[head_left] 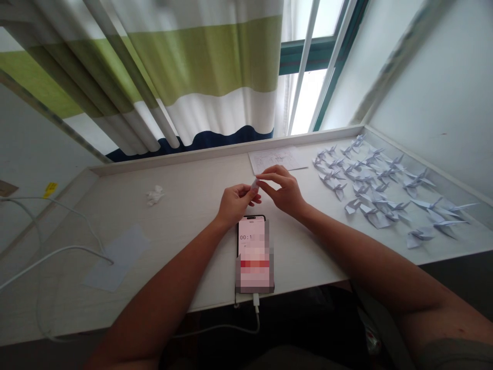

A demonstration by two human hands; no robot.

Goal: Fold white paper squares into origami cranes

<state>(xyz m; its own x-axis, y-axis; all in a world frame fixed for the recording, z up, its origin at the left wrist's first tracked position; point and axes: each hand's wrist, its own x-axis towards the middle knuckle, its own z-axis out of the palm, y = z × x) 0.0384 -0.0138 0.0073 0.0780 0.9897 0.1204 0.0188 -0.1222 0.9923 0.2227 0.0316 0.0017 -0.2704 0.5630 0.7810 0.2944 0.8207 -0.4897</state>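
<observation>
Between my two hands, above the white table, is a small piece of folded white paper (254,183). My left hand (235,202) pinches it from the lower side, thumb against fingers. From the right, my right hand (284,189) grips its upper end between thumb and index finger. Much of the paper is hidden by the fingers, so its folded shape cannot be made out. Just below the hands a phone (252,246) lies face up, showing a timer, partly blurred out. Several folded white paper cranes (370,210) stand in a spread group to the right.
A printed sheet or booklet (277,159) lies behind the hands. Crumpled tissue (154,196) and a flat white paper (117,259) are on the left, with white cables (57,255) crossing there. A charging cable (256,304) runs from the phone over the table's front edge. Raised rims border the table.
</observation>
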